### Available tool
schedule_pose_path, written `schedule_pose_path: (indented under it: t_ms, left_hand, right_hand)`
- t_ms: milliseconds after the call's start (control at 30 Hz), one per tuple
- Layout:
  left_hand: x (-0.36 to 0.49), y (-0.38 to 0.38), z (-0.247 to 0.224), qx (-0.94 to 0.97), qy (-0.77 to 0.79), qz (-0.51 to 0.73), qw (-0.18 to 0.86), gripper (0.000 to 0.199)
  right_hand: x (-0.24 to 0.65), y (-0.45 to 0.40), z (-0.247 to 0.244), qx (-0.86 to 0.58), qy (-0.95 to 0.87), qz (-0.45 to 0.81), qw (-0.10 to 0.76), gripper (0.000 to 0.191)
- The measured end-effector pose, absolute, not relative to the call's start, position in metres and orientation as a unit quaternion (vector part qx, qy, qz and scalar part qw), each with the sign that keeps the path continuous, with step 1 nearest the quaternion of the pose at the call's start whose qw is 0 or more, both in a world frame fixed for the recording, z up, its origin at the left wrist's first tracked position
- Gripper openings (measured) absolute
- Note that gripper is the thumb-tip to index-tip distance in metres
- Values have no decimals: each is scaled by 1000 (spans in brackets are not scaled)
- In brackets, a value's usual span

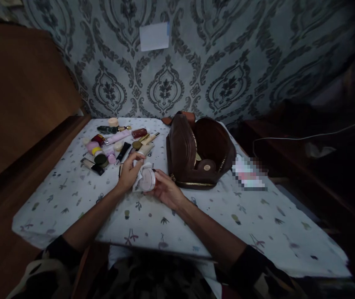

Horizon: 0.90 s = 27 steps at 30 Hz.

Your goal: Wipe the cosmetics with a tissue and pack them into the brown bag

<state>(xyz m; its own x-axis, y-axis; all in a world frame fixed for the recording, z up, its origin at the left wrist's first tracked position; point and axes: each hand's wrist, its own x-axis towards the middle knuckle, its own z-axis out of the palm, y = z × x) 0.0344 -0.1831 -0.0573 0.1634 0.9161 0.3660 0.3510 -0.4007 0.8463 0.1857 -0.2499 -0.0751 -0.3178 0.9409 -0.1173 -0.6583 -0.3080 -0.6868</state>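
Over the near middle of the table, my right hand (168, 190) grips a small round cosmetic jar (148, 179) with a pale lid, tilted to face me. My left hand (129, 173) pinches a crumpled white tissue (137, 182) against the jar's left side. Just beyond my left fingers lies a pale squeeze tube (145, 150). A black tube (123, 153) and a dark round pot (101, 160) lie farther left among several cosmetics. Right of my hands stands a brown leather bag (182, 153), unzipped, its dark inside partly visible.
A patterned white cloth (165, 226) covers the table. Lipsticks, tubes and a pink tube (118, 136) crowd the back left. A blurred-out item (249, 173) lies right of the bag. A wooden panel (24, 91) borders the left; a papered wall (177, 83) rises behind.
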Motion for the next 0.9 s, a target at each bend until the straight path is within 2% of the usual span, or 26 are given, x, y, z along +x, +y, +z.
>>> schedule_pose_path:
  t_ms: [333,500,667,733,900]
  left_hand:
    - [38,-198,-52,793,364,402,278,33]
    - [38,-205,-57,854,309,354,223,46]
    - [39,-208,-60,893,270,335,130,64]
    - [40,-208,-60,899,260,339,93,63]
    - [43,-211,-61,897,228,378,35,45]
  right_hand:
    - [191,-249,-80,-233,-182,809,509,19]
    - [191,-249,-79,-221,-160,792,546,15]
    - [191,-250,-77,-238,-128,781,564,22]
    - [191,-249,-77,-237,-116,784,562,25]
    - [188,-248,-78,-213,-106,801,550,22]
